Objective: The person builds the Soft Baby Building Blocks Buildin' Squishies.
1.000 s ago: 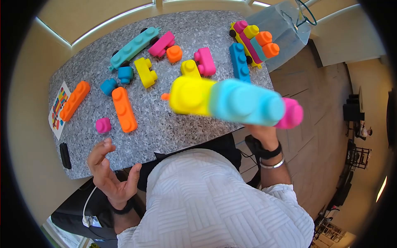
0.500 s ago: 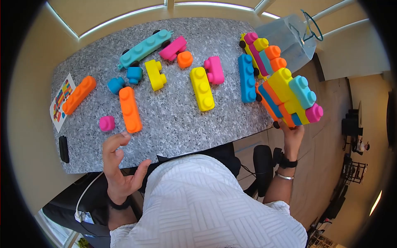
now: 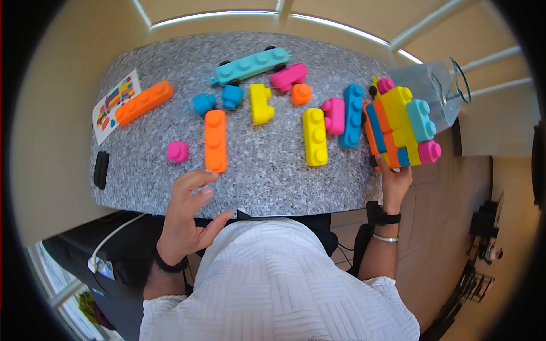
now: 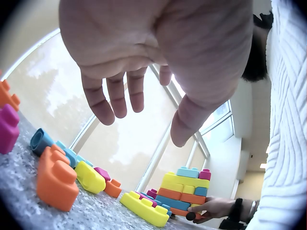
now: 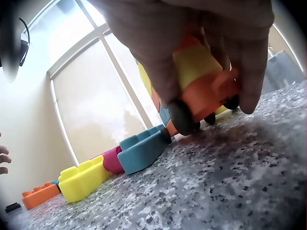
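Note:
The right hand grips the near end of a tall stack of blocks on an orange wheeled base, at the table's right edge. In the right wrist view, fingers straddle the orange base just above its black wheels. My left hand hangs over the front edge with fingers loosely bent and thumb apart, holding nothing; its fingertips are near the end of a long orange block. Between the hands lie a long yellow block, a pink block and a long blue block.
A teal wheeled base lies at the back. Left of it are a printed sheet, another orange block and a black object. A pink cube lies front left. A clear container stands beyond the right edge.
The right hand has carried the stack from above the table's front to the right edge and lowered it there. The head view has shifted; the left hand remains empty.

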Demonstrator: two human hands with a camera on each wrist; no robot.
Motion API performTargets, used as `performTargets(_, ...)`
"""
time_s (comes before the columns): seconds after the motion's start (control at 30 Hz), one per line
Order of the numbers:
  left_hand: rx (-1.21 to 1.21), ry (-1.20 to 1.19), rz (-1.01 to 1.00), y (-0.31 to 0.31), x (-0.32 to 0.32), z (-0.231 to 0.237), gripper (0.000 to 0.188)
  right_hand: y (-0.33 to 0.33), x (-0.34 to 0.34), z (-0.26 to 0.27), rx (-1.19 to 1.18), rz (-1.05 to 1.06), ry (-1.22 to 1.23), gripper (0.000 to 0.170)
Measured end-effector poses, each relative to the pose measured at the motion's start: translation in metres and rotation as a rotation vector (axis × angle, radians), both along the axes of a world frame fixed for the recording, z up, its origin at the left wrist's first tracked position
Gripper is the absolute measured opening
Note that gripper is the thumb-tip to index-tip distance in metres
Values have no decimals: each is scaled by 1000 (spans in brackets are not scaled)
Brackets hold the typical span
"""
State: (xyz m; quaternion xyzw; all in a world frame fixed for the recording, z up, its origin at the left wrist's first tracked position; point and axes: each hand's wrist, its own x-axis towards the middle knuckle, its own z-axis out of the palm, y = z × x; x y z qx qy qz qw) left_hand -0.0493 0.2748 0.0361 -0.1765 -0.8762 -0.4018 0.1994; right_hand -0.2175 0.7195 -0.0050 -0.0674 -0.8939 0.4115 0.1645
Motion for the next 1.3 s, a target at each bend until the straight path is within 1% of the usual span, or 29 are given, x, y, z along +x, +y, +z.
performTargets(0.03,27,-11,1,0,0,2,83,-2,-3,-1,-7,-7,-16,46)
performTargets(0.07,22,-19,63,0,0,4,83,-3,-5,-3,-13,-14,-35,45)
performTargets(0.1,38,-33,33,0,0,6,76,-2,-8,-5,-16,45,-44,45)
performTargets(0.13,55,-47,-4,0,0,6,70,2,-10,-7,3,29,-73,46)
performTargets(0.17,81,-17,11,1,1,7,61,5,-10,-9,23,4,-99,48)
performTargets(0.2,78,-20,48,0,2,6,61,7,-6,-7,106,48,-75,46)
performTargets(0.23,128,15,47,0,2,5,60,8,-2,-1,188,86,-43,45)
performTargets(0.27,178,52,44,-1,1,4,59,8,1,9,187,112,-39,45)
performTargets(0.3,179,52,66,-2,1,4,59,9,6,25,444,63,-209,45)
performTargets(0.33,152,66,59,-4,0,5,65,7,9,38,703,3,-378,46)
performTargets(0.37,124,81,46,-6,-1,5,72,0,11,50,705,11,-377,46)
performTargets(0.4,123,81,50,-5,-3,5,72,-7,16,60,671,6,-356,43)
performTargets(0.47,154,60,45,-3,-7,5,52,-19,23,68,636,-5,-335,42)
performTargets(0.53,133,45,27,-4,-8,7,50,-28,27,70,401,139,-231,38)
performTargets(0.57,113,29,10,-4,-8,8,48,-33,28,70,403,136,-229,38)
performTargets(0.6,115,32,8,-4,-8,8,48,-39,28,70,360,183,-220,35)
performTargets(0.63,104,43,10,-4,-8,9,43,-42,26,69,317,232,-209,31)
performTargets(0.67,93,53,13,-4,-7,9,38,-44,23,68,318,234,-206,31)
performTargets(0.77,80,53,45,-8,-2,11,34,-50,12,58,336,292,-173,29)
performTargets(0.83,88,49,59,-10,2,11,33,-54,4,49,299,343,-56,35)
performTargets(0.87,94,46,65,-11,3,11,33,-59,0,47,300,344,-55,35)
performTargets(0.93,104,30,81,-12,7,8,30,-72,-9,43,425,312,-60,48)
performTargets(0.97,112,15,93,-12,8,7,28,-69,-16,35,428,306,-58,48)
performTargets(1.03,102,14,88,-14,8,8,28,-55,-30,10,732,474,80,54)
performTargets(1.07,87,15,89,-15,6,9,27,-56,-32,6,736,456,77,54)
performTargets(1.13,67,11,83,-19,4,13,27,-62,-34,1,656,441,-125,52)
performTargets(1.17,43,2,96,-20,2,14,27,-64,-34,0,634,411,-150,48)
performTargets(1.27,-8,0,73,-24,-9,18,28,-65,-32,1,574,413,-196,46)
performTargets(1.3,-12,-1,61,-23,-11,20,28,-65,-31,-1,547,424,-162,46)
